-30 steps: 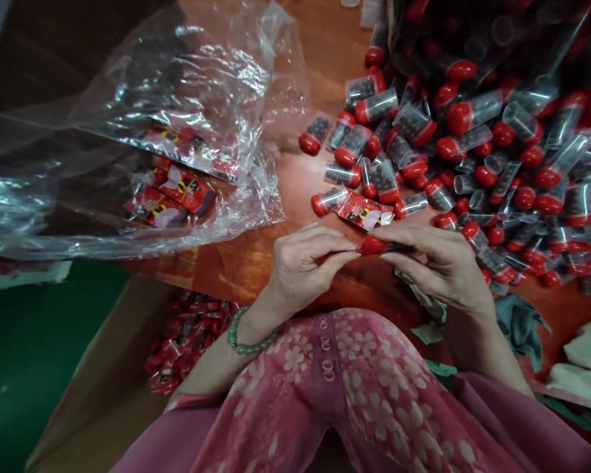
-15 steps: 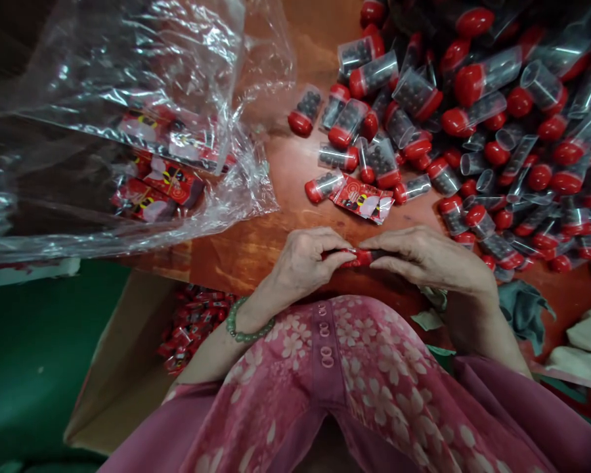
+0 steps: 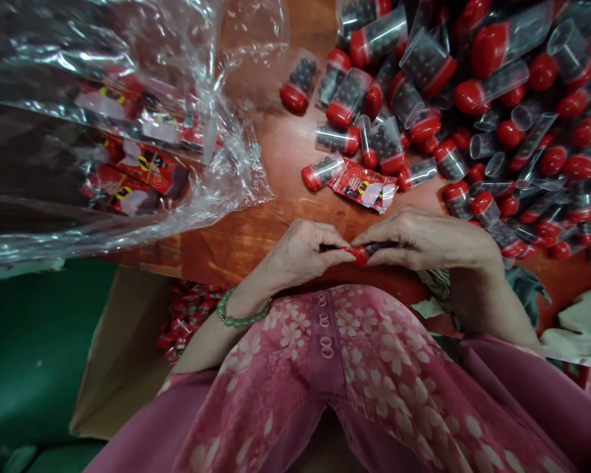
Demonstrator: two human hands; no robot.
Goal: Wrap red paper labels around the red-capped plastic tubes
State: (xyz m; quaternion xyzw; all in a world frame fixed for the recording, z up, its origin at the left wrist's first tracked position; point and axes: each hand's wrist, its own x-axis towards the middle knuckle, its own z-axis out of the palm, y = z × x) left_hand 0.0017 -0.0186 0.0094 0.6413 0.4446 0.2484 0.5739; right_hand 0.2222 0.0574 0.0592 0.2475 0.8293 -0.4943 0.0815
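Observation:
In front of my waist, at the table's near edge, my hands meet fingertip to fingertip. My right hand (image 3: 418,240) is closed in a pinch on a small clear capsule (image 3: 374,248) with dark balls inside and a red end. My left hand (image 3: 303,253) is closed too, its thumb and fingers pinching a small red and dark piece that looks like a printed packet; most of it is hidden by the fingers. Just beyond the hands, a flat red printed packet (image 3: 364,186) lies beside a red-capped capsule (image 3: 322,172).
A heap of red-capped clear capsules (image 3: 512,135) spreads over the right of the wooden table (image 3: 236,246). At left lies a clear plastic bag (image 3: 217,190) with red printed packets inside. Below it stands a cardboard box (image 3: 123,341) holding small red packets. Cloths (image 3: 578,325) lie at right.
The view has shifted slightly, the bag appearing further left. My right fingers have shifted left along the capsule, closer to my left fingertips; both hands keep their pinch.

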